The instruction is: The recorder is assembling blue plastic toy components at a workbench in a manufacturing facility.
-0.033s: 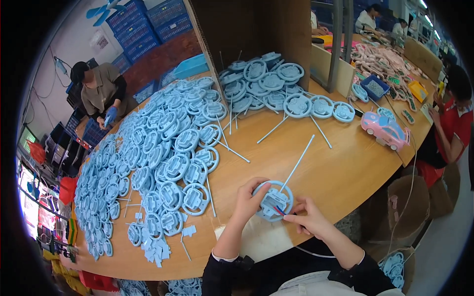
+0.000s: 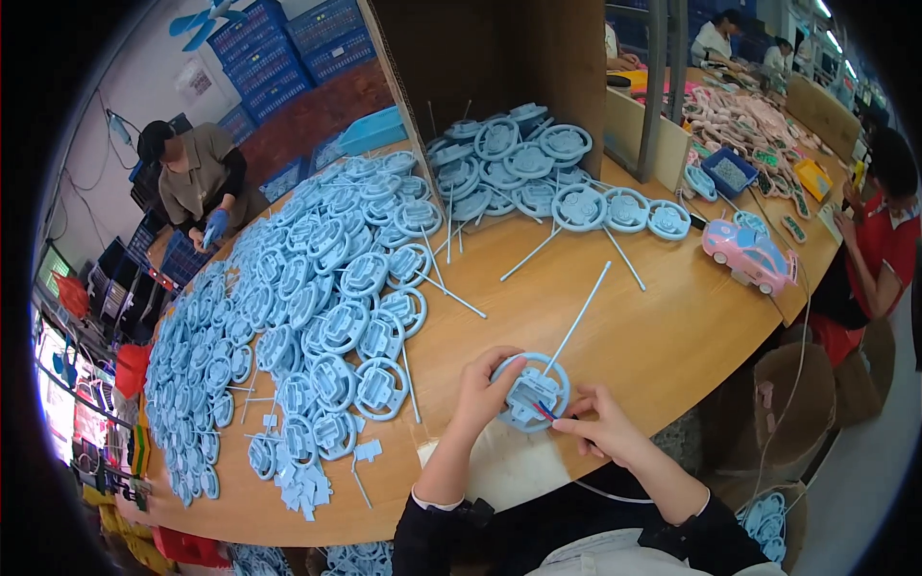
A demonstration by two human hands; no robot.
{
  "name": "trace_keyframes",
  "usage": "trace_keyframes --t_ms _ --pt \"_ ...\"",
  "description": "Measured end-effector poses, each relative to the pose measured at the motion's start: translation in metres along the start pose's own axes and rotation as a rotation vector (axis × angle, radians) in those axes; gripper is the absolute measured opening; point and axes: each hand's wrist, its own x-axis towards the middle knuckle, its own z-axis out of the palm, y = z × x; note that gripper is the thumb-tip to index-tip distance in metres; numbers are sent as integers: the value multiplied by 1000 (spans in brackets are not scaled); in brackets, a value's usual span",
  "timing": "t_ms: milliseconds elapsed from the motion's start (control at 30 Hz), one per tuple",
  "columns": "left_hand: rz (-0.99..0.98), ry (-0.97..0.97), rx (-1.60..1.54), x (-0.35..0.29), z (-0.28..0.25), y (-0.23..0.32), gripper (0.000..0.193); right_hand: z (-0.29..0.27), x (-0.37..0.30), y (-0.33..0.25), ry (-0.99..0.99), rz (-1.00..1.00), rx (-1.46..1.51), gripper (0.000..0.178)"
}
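Note:
A light-blue toy steering wheel with a long thin blue rod pointing up and away is held above the table's near edge, its hollow hub side facing me. My left hand is closed on the wheel's left rim, thumb over the top. In the closed fingers of my right hand is a slim dark-blue and red piece, one end reaching the lower part of the hub. Whether it is a tool or wires I cannot make out. Beneath the wheel lies a pale sheet.
A large heap of steering wheels covers the left, with small blue pieces at its front. More wheels fill a cardboard box. A pink toy car stands right. Co-workers sit at far left and right.

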Motion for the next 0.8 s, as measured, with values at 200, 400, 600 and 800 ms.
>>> trace_keyframes --t_ms 200,400,600,800 --pt "-158 -58 32 -2 2 15 19 -2 2 0 -21 -2 22 71" --pt "-175 -46 7 -3 4 16 20 1 3 0 -12 -7 28 71" --pt "-85 -56 53 -6 6 7 21 -1 5 -1 -47 -12 89 61" --pt "-56 -64 88 -7 15 11 20 -2 20 10 -89 -50 194 41"
